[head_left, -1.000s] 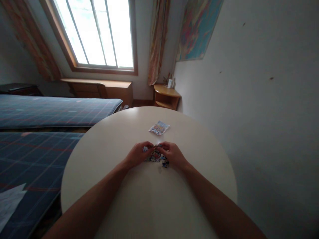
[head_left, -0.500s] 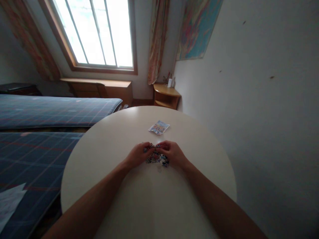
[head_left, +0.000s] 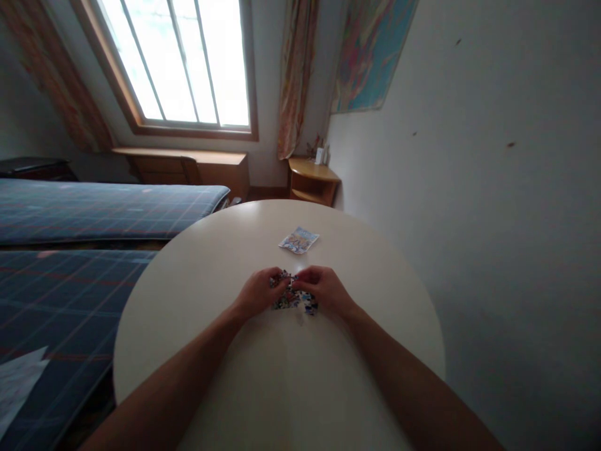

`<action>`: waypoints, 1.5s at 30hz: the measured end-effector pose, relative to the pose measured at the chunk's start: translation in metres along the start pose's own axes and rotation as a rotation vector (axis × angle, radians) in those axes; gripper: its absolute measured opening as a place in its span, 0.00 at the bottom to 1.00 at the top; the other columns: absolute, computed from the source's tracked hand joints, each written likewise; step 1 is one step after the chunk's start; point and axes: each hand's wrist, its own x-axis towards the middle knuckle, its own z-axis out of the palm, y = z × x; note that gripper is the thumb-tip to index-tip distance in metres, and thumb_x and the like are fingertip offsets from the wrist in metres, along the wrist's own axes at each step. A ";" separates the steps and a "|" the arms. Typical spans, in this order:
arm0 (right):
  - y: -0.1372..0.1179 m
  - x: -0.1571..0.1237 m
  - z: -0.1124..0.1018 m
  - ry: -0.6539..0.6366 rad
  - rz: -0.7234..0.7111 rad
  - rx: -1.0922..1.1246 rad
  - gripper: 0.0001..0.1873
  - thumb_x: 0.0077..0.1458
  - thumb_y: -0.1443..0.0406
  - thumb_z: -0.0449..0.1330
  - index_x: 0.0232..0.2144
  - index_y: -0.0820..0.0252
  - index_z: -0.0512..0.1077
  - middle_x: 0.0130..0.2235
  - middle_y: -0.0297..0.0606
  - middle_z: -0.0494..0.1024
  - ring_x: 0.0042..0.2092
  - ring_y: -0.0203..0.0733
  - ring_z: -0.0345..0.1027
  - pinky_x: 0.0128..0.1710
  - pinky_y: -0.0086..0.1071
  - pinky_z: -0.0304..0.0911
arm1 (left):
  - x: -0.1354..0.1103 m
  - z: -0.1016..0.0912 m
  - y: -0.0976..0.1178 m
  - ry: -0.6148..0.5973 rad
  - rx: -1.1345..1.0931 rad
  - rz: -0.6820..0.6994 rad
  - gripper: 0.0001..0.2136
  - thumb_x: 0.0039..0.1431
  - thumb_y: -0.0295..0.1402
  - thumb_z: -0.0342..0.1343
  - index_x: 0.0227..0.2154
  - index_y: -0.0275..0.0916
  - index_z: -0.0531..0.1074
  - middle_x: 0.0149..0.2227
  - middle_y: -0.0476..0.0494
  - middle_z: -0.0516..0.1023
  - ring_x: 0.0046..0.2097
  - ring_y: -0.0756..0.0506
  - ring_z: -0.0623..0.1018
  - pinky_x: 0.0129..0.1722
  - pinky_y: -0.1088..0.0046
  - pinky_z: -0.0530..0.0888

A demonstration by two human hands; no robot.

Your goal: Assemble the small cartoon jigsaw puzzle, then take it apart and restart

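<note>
Near the middle of the round table lies a small jigsaw puzzle (head_left: 285, 299), a dark multicoloured patch of joined pieces with ragged edges. My left hand (head_left: 260, 289) is closed on its left side, thumb on top. At the right side, my right hand (head_left: 325, 289) is closed, with thumb and fingertips pinched at the upper edge of a smaller cluster of puzzle pieces (head_left: 310, 305). A narrow pale gap shows between the two parts. My fingers hide part of the upper edge. Just beyond my hands is a printed picture card (head_left: 299, 240), lying flat.
The round cream table (head_left: 188, 300) stands close to the white wall (head_left: 507, 250) on the right. To the left are plaid mattresses (head_left: 94, 213), with white paper sheets (head_left: 21, 382) on the nearer one. A corner shelf (head_left: 313, 170) and a desk (head_left: 220, 158) are behind.
The left part of the puzzle has shifted slightly left with my left hand, and the gap to the right cluster looks wider. My right hand has barely moved.
</note>
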 end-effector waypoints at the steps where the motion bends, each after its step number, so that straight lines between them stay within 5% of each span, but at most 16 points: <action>1: 0.001 0.000 0.000 0.000 -0.001 -0.001 0.20 0.40 0.55 0.72 0.31 0.62 0.77 0.32 0.38 0.82 0.33 0.40 0.76 0.39 0.34 0.70 | 0.000 0.000 0.000 0.000 0.000 0.001 0.11 0.59 0.38 0.54 0.27 0.38 0.76 0.26 0.47 0.78 0.28 0.48 0.73 0.29 0.75 0.66; 15: -0.002 0.001 -0.001 0.070 0.018 -0.008 0.22 0.41 0.52 0.71 0.33 0.63 0.76 0.32 0.39 0.82 0.34 0.39 0.76 0.37 0.33 0.70 | 0.000 0.000 -0.002 -0.059 -0.074 0.036 0.12 0.61 0.40 0.53 0.34 0.39 0.77 0.33 0.45 0.82 0.34 0.45 0.77 0.36 0.72 0.71; 19: -0.001 0.001 -0.002 0.003 0.028 0.021 0.23 0.42 0.53 0.70 0.37 0.62 0.76 0.35 0.40 0.83 0.37 0.41 0.77 0.40 0.35 0.71 | 0.000 0.003 -0.004 -0.050 -0.158 0.020 0.12 0.61 0.39 0.54 0.43 0.41 0.76 0.38 0.43 0.83 0.39 0.43 0.80 0.41 0.69 0.73; 24: -0.001 0.001 -0.003 -0.048 0.018 0.044 0.21 0.44 0.55 0.70 0.38 0.61 0.76 0.38 0.41 0.83 0.40 0.42 0.77 0.44 0.36 0.71 | 0.001 0.004 -0.007 -0.028 -0.164 0.024 0.11 0.61 0.39 0.55 0.40 0.40 0.77 0.37 0.43 0.83 0.38 0.43 0.80 0.41 0.69 0.74; 33: -0.003 0.000 -0.005 -0.105 -0.012 0.040 0.20 0.45 0.58 0.70 0.40 0.61 0.75 0.38 0.40 0.82 0.40 0.42 0.77 0.45 0.38 0.70 | 0.001 0.002 -0.009 -0.014 -0.126 -0.002 0.16 0.61 0.40 0.55 0.49 0.42 0.72 0.34 0.47 0.83 0.34 0.46 0.79 0.39 0.71 0.73; 45: 0.001 0.001 -0.008 -0.005 -0.001 -0.104 0.19 0.46 0.54 0.68 0.35 0.62 0.72 0.29 0.36 0.78 0.29 0.38 0.73 0.29 0.30 0.65 | 0.000 0.002 -0.005 -0.015 -0.186 0.058 0.08 0.60 0.34 0.53 0.37 0.39 0.77 0.36 0.45 0.82 0.39 0.46 0.79 0.41 0.72 0.73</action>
